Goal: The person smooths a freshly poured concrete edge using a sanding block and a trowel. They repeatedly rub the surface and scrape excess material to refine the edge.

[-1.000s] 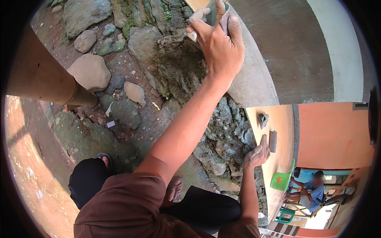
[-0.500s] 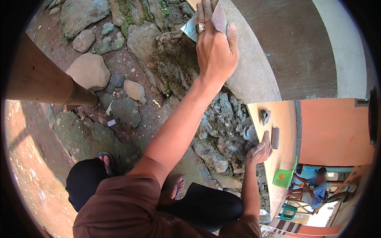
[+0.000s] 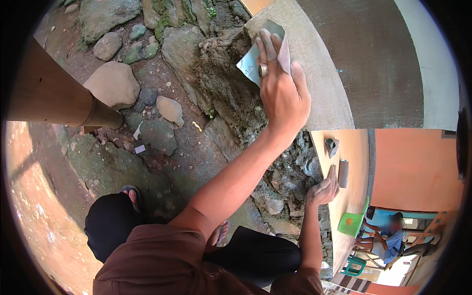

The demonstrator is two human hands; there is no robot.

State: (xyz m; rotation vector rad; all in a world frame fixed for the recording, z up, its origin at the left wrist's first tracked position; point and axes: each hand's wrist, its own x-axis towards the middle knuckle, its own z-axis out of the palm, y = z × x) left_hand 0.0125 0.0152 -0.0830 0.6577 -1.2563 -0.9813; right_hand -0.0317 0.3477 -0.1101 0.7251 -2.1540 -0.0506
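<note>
My left hand (image 3: 284,101), a ring on one finger, is closed on a folded sheet of sandpaper (image 3: 249,66). Its pale blue, marked backing sticks out left of the fingers, and a pinkish flap stands up beside them. The sheet lies at the left edge of a rough grey slab (image 3: 327,73) with a dark brown middle. My right hand (image 3: 320,192) rests with fingers stretched out at the edge of a light wooden surface (image 3: 356,147). Just beyond its fingertips sits a grey roll or block (image 3: 343,174), and farther off a curled dark grey piece (image 3: 332,146).
Rough rock (image 3: 221,69) borders the slab and wood on the left. Loose stones (image 3: 113,84) and a thick brown pole (image 3: 54,91) stand farther left. A green plastic chair (image 3: 350,223) is at the right, with a seated person (image 3: 391,238) beyond it. An orange wall (image 3: 418,167) rises behind.
My left hand has slid nearer to me along the slab's edge, slightly rightward, keeping the sandpaper. My right hand stays in place. The view has shifted slightly.
</note>
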